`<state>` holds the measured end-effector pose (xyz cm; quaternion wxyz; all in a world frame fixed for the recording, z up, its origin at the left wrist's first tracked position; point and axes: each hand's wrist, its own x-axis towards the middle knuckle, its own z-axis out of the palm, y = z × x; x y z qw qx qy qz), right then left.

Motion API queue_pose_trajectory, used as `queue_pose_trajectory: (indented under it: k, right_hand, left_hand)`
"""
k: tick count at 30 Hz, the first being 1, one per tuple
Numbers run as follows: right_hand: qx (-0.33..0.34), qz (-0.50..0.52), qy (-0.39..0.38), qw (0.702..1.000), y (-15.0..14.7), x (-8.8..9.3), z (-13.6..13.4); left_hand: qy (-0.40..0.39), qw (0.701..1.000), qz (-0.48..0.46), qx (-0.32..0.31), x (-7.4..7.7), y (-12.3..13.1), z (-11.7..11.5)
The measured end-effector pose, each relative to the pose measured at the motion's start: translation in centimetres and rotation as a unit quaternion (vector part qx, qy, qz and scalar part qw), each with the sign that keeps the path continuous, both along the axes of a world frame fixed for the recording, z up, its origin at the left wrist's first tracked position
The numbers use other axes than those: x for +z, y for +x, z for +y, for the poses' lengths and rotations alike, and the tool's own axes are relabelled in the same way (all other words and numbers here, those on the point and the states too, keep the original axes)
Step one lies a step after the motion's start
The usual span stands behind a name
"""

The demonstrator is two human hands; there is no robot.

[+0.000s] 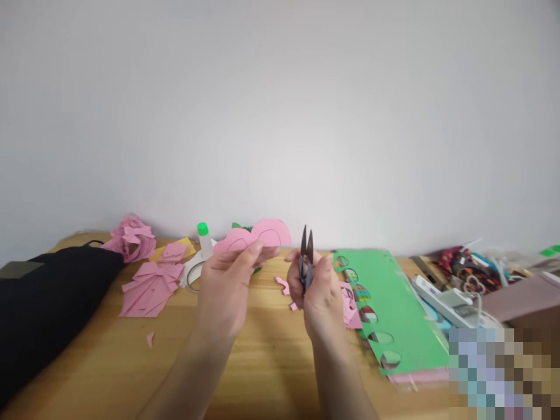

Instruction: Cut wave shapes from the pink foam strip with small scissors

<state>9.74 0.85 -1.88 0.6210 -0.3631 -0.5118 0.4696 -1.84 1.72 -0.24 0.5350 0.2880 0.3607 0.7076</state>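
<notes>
My left hand (225,283) is raised over the wooden table (262,373) and pinches a pink foam piece (258,236) with two rounded lobes and pencil lines on it. My right hand (319,291) is closed round small dark scissors (306,254), whose blades point up and are nearly together. The blades stand just right of the pink piece without touching it. Small pink offcuts (283,286) lie on the table below the hands.
A green foam sheet (394,309) with cut-out holes lies to the right over pink sheets. A white glue gun (441,297) and clutter sit further right. Pink scraps (151,286), a glue bottle (203,239) and a black bag (48,303) are on the left.
</notes>
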Motion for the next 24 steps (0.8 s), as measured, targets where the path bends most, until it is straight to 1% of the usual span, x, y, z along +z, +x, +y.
queue_pose_trajectory:
  k: [3, 6, 11, 17, 20, 24]
  right_hand:
    - [0.026, -0.01, -0.044, 0.999, -1.0, -0.4, 0.0]
    - [0.067, -0.014, -0.046, 0.997, -2.0, -0.6, -0.2]
    - [0.1, 0.015, -0.049, 0.994, -2.3, -0.7, -0.9]
    - [0.116, 0.097, -0.105, 0.983, -1.7, -0.7, -1.1]
    - [0.117, 0.115, -0.121, 0.979, -1.5, -0.6, -1.1]
    - [0.107, 0.127, -0.125, 0.978, -1.5, -0.4, -1.0]
  left_hand:
    - [0.006, 0.996, -0.09, -0.023, 0.3, -0.1, 0.3]
    - [0.004, 0.992, -0.12, -0.038, 0.4, -0.2, 0.3]
    - [0.002, 0.994, -0.098, -0.051, 0.2, 0.1, -0.2]
    - [-0.004, 0.998, -0.05, -0.045, 0.2, 0.7, -0.6]
    - [0.005, 0.999, -0.035, -0.035, 0.1, 0.8, -0.8]
    - [0.003, 0.999, -0.023, -0.037, 0.0, 0.8, -1.0]
